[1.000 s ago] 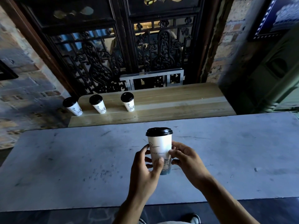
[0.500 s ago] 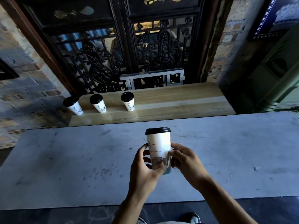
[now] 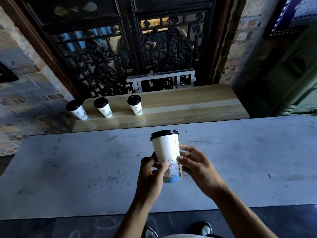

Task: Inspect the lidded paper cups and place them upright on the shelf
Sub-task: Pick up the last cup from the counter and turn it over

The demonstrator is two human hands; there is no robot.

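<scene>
Three lidded cups (image 3: 104,107) stand upright along the left end of the wooden shelf (image 3: 188,103); its right end is bare. A fourth cup (image 3: 167,152), smooth white paper, tapered, printed with line drawings, blue band at the base, domed black lid, is held above the scuffed grey stone counter (image 3: 68,169) near its front edge. Left hand (image 3: 151,176) and right hand (image 3: 197,165) both grip its lower half, seemingly mid-inspection; shelving remains.
</scene>
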